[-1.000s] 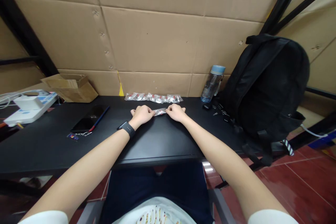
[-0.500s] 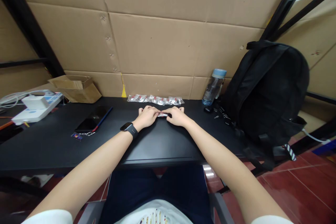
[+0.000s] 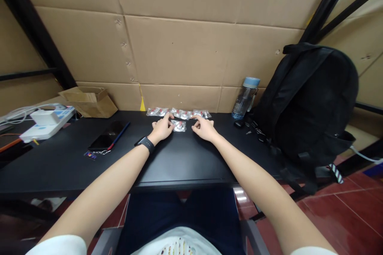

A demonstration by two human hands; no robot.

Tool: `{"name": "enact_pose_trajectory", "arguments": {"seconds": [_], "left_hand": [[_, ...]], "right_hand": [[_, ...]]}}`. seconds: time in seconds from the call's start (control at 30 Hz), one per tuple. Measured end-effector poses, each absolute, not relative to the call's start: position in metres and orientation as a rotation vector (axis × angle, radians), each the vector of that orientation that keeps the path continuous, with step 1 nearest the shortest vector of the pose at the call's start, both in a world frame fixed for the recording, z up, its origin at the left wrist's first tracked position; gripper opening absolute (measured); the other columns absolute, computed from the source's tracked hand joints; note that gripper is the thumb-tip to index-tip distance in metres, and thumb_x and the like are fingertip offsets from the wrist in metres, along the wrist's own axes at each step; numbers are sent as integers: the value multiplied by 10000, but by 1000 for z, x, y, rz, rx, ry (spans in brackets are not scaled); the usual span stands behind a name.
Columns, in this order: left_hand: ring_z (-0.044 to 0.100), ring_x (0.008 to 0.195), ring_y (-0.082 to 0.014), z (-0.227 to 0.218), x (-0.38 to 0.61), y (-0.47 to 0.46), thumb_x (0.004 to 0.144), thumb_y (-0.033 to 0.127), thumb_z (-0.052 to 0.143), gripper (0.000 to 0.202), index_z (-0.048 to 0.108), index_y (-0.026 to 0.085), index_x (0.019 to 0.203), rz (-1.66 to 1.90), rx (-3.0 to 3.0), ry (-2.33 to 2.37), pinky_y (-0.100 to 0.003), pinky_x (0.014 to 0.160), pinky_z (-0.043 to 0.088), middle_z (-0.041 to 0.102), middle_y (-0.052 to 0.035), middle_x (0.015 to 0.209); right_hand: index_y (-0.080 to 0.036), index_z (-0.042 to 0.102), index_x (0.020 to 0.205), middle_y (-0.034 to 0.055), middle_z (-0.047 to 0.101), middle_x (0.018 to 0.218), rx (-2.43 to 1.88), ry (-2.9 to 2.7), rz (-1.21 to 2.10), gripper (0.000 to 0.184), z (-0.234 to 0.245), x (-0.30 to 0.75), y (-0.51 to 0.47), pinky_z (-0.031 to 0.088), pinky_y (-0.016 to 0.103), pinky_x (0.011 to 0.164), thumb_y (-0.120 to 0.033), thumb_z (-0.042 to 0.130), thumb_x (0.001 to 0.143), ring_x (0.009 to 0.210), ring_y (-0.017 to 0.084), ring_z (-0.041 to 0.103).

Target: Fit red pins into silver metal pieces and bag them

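Observation:
A small clear plastic packet (image 3: 180, 126) with red and silvery contents lies on the black desk, between my two hands. My left hand (image 3: 162, 128), with a dark watch on its wrist, is at the packet's left edge. Its thumb tip touches or nearly touches the plastic, and the index finger is apart from the thumb. To the right, my right hand (image 3: 204, 128) is clear of that packet, fingers apart and holding nothing. Just behind both hands runs a row of several similar packets (image 3: 183, 114); the right index fingertip is close to the row.
A black phone (image 3: 109, 135) with a pen and key ring and an open cardboard box (image 3: 89, 102) are on the left, beside a white power strip (image 3: 49, 123). On the right are a water bottle (image 3: 245, 99), keys (image 3: 254, 127) and a black backpack (image 3: 311, 107). Cardboard (image 3: 179, 55) lines the back.
Both hands were together over the packet, fingers pressing its edges. They have moved apart, the right hand has let go, and the packet now shows flat on the desk, slightly left.

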State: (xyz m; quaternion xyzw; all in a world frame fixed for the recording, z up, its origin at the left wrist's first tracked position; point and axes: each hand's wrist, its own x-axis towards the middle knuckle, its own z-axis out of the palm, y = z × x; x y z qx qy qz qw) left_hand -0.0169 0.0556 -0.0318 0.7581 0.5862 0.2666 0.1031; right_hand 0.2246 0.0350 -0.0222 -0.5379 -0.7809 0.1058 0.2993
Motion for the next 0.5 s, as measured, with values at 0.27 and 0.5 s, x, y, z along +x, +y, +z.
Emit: {"name": "enact_pose_trajectory", "arguments": {"seconds": [0.27,0.5], "left_hand": [[580,1186,-321,-19,-71,86,910,255,496,259,723,287,1031,883,2162,2097,-469,960,299,741,-71,1141],[549,1170,-369,4,-128,120,884,273,523,262,694,184,1061,936,1735,2405,-569,980,266,697,-155,1171]], "right_hand": [[-260,664,1083,-31,758,852,-1448,-2024,334,281,-18,234,38,261,330,820,-189,621,814,847,182,665],[-252,683,1026,-30,764,868,-1412,-2036,357,247,-15,235,35,277,329,813,-178,633,795,837,175,667]]}}
